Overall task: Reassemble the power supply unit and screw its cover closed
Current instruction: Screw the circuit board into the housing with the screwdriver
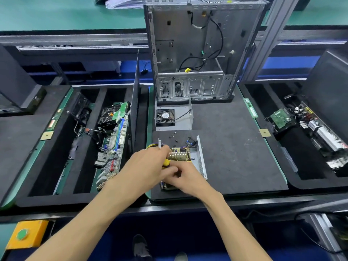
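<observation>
Both hands meet over the open power supply unit (188, 157), which lies on the dark foam mat (235, 147) near its front edge. The left hand (148, 166) curls round a screwdriver with a yellow and black handle (166, 163), its knuckles over the unit's left wall, where a bundle of yellow and purple wires (151, 146) comes out. The right hand (185, 178) sits just beside it, touching the lower part of the handle with curled fingers (170, 169); whether those fingers pinch the tool or a screw cannot be told. Just beyond the grip stand the unit's brass-coloured heat sink fins (178, 154), and to the right of it rises the perforated metal side wall (202, 161). A few small black screws (173, 136) lie loose on the mat a little beyond the hands. Farther beyond rests the grey cover with its black fan (165, 117), apart from the unit, and behind that stands an empty computer case (194, 53).
</observation>
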The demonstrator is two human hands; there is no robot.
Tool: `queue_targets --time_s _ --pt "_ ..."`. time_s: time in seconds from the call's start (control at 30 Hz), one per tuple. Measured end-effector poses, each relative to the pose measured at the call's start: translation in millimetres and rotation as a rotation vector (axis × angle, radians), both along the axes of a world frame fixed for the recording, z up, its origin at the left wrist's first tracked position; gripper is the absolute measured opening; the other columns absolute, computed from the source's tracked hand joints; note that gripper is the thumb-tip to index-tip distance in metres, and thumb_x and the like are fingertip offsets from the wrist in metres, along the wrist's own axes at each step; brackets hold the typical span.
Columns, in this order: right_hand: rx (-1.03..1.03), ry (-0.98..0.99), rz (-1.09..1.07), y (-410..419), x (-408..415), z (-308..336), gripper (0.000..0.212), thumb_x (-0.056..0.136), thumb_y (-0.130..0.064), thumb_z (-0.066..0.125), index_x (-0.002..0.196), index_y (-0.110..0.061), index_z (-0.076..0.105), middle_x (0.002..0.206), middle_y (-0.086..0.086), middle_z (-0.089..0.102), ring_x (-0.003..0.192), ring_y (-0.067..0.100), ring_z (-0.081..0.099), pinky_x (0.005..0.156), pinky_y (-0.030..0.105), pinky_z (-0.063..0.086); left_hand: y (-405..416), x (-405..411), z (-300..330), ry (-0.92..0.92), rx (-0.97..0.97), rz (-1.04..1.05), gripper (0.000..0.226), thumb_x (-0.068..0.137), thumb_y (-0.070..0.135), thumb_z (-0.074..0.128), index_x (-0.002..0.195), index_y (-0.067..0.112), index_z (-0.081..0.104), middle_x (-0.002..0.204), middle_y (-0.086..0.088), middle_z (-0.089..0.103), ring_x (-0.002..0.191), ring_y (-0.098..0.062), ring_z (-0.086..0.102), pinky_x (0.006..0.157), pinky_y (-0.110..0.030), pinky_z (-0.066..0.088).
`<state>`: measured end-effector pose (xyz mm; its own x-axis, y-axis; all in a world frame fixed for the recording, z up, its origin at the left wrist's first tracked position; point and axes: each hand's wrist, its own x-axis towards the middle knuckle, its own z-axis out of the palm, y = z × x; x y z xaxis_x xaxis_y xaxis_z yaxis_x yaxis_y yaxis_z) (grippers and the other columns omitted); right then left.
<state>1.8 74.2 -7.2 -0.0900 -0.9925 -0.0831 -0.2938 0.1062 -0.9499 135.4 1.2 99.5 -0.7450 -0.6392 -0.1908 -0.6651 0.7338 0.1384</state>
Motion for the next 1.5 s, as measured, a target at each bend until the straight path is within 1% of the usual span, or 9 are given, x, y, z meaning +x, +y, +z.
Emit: queue_targets --time_s 0.13,0.2,0.37,0.47,0.63,0.77,0.9,1.3,1.5 --pt "0.009 0.040 0.005 1 2 3 0.009 0.073 -0.049 0.064 0.066 -0.047 0.059 0.056 -0.018 0.050 0.056 0.002 0.040 0.054 0.014 0.033 -2 0 3 0.030 0.121 -0.101 0.010 0.094 0.023 0.060 0.103 0.024 0.056 0.098 0.009 0.049 0.099 -0.021 0.058 0.077 -0.031 0.042" --pt "-0.002 0.044 -0.011 2 2 2 0.015 0.074 -0.050 0.065 0.062 -0.045 0.057 0.057 -0.017 0.051 0.056 0.003 0.040 0.055 0.015 0.035 -2 1 5 -0.017 0.180 -0.172 0.023 0.092 0.011 0.055 0.109 0.025 0.059 0.108 0.007 0.050 0.101 -0.022 0.058 0.085 -0.037 0.048" --pt "-0.014 0.017 0.019 3 2 2 0.010 0.076 -0.041 0.061 0.073 -0.033 0.066 0.060 -0.012 0.050 0.059 0.005 0.036 0.055 0.023 0.032 3 0 3 0.003 0.019 -0.037 0.031 0.091 0.050 0.058 0.105 0.024 0.051 0.096 0.004 0.058 0.092 -0.025 0.061 0.074 -0.038 0.050" --pt "-0.006 0.051 -0.007 4 2 1 0.017 0.075 -0.048 0.064 0.066 -0.035 0.059 0.058 -0.012 0.045 0.058 0.006 0.035 0.053 0.021 0.030 1 -2 3 0.034 0.052 -0.030 0.019 0.094 0.042 0.059 0.098 0.025 0.053 0.085 0.008 0.056 0.095 -0.024 0.061 0.075 -0.034 0.046" --pt "-0.017 0.059 0.022 9 1 3 0.013 0.081 -0.047 0.067 0.072 -0.038 0.063 0.061 -0.014 0.052 0.059 0.004 0.040 0.056 0.018 0.034 -2 1 11 0.013 0.122 -0.139 0.016 0.094 0.031 0.061 0.108 0.025 0.060 0.108 0.006 0.063 0.103 -0.019 0.058 0.086 -0.035 0.048" --pt "-0.008 0.042 0.011 9 1 5 0.018 0.085 -0.034 0.072 0.071 -0.031 0.062 0.063 -0.010 0.048 0.061 0.006 0.038 0.058 0.026 0.033 1 -1 5 0.010 0.030 -0.014 0.029 0.090 0.050 0.062 0.098 0.023 0.056 0.091 0.001 0.062 0.091 -0.027 0.062 0.074 -0.036 0.050" --pt "-0.014 0.088 0.000 8 1 6 0.037 0.088 -0.025 0.074 0.062 -0.045 0.057 0.062 -0.010 0.048 0.059 0.005 0.037 0.054 0.020 0.032 0 -4 3 0.001 0.032 -0.036 0.023 0.093 0.042 0.061 0.090 0.023 0.047 0.084 -0.001 0.055 0.085 -0.028 0.057 0.066 -0.033 0.038" --pt "-0.026 0.152 -0.010 8 4 -1 0.021 0.085 -0.042 0.070 0.071 -0.047 0.055 0.058 -0.015 0.049 0.054 0.006 0.040 0.050 0.018 0.035 3 2 4 0.072 0.049 -0.045 0.020 0.092 0.038 0.063 0.095 0.019 0.058 0.079 0.006 0.058 0.083 -0.025 0.061 0.074 -0.037 0.051" --pt "-0.061 0.250 -0.065 8 6 0 0.012 0.089 -0.043 0.066 0.082 -0.044 0.057 0.066 -0.019 0.059 0.060 0.006 0.052 0.056 0.019 0.039 -4 10 0 0.229 0.149 0.043 0.021 0.098 0.051 0.052 0.099 0.033 0.064 0.076 0.013 0.063 0.075 -0.009 0.061 0.071 -0.035 0.053"
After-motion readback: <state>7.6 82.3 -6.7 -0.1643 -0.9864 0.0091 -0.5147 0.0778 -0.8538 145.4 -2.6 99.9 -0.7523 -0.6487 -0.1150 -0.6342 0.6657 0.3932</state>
